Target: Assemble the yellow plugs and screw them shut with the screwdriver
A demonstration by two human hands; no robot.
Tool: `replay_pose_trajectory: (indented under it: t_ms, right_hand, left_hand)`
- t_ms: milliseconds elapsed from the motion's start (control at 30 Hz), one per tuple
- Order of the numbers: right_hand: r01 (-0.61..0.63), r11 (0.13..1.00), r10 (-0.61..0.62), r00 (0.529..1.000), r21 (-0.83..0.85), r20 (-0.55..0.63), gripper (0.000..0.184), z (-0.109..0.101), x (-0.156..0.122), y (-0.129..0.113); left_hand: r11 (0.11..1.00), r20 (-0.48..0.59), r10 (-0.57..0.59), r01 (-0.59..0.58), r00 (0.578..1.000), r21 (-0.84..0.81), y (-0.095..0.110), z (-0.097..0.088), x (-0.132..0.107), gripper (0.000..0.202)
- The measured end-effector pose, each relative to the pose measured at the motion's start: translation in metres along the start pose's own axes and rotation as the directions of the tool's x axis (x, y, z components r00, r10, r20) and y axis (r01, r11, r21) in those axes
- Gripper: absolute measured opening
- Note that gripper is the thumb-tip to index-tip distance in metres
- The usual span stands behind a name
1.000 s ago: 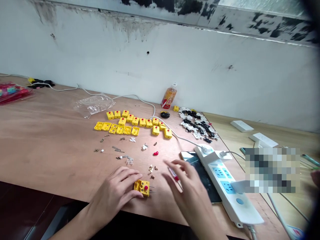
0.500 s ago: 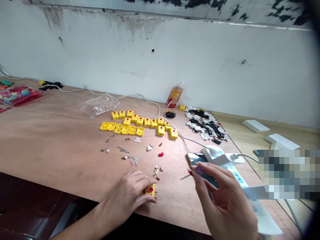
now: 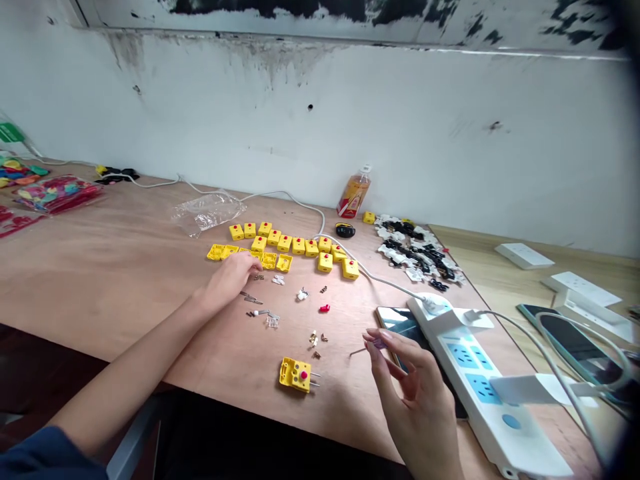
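My right hand (image 3: 413, 380) pinches a small screwdriver (image 3: 379, 344) with a purple handle, its thin shaft pointing left above the table. My left hand (image 3: 231, 275) reaches to the row of open yellow shells (image 3: 269, 261), covering some of them. Its fingers are drawn together beside a few tiny screws (image 3: 259, 277); what they hold, if anything, is hidden. Near the front edge lies an open yellow plug housing (image 3: 289, 373) with a red button and metal pins sticking out to the right, touched by neither hand.
Closed yellow housings (image 3: 299, 246) stand behind the shells. Small metal parts, a red piece (image 3: 325, 309) and clear plastic pieces (image 3: 273, 321) are scattered mid-table. A white power strip (image 3: 490, 400), a phone (image 3: 395, 317), a bottle (image 3: 354, 193) and black-and-white parts (image 3: 415, 247) occupy the right.
My left hand has let go of the yellow plug housing and moved up and left to the shells. My right hand has shifted slightly left with the screwdriver.
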State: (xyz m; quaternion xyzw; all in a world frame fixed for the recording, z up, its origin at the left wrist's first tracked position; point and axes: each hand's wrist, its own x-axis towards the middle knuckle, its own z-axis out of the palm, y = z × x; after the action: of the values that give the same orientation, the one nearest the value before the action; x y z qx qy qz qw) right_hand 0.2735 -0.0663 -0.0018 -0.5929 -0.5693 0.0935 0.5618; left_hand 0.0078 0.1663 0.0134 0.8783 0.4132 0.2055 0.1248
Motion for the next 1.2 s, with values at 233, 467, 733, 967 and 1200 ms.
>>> replay_pose_trajectory:
  t_ms: [233, 467, 733, 967, 1200]
  right_hand:
    - [0.003, 1.000, -0.003, 1.000, 0.012, 0.005, 0.029, 0.004, 0.000, 0.004]
    - [0.050, 0.999, -0.050, 0.998, 0.017, 0.031, 0.032, 0.005, 0.000, -0.006]
    - [0.081, 0.997, -0.080, 0.995, -0.010, 0.059, 0.035, 0.006, 0.003, -0.008]
    - [0.085, 0.996, -0.085, 0.994, 0.000, 0.067, 0.036, 0.004, 0.001, -0.007]
    - [0.123, 0.992, -0.122, 0.989, -0.011, 0.085, 0.038, 0.006, 0.001, -0.005]
  left_hand:
    - [0.987, 0.092, 0.162, -0.163, 0.983, 0.007, 0.031, 0.012, 0.001, 0.020]
    - [0.939, 0.237, 0.342, -0.338, 0.909, -0.060, 0.062, 0.034, 0.040, 0.023]
    - [0.932, 0.284, 0.362, -0.341, 0.888, -0.123, 0.059, 0.044, 0.048, 0.025]
    - [0.953, 0.255, 0.302, -0.291, 0.919, -0.080, 0.060, 0.037, 0.042, 0.023]
    - [0.961, 0.256, 0.276, -0.258, 0.926, -0.103, 0.055, 0.030, 0.044, 0.029]
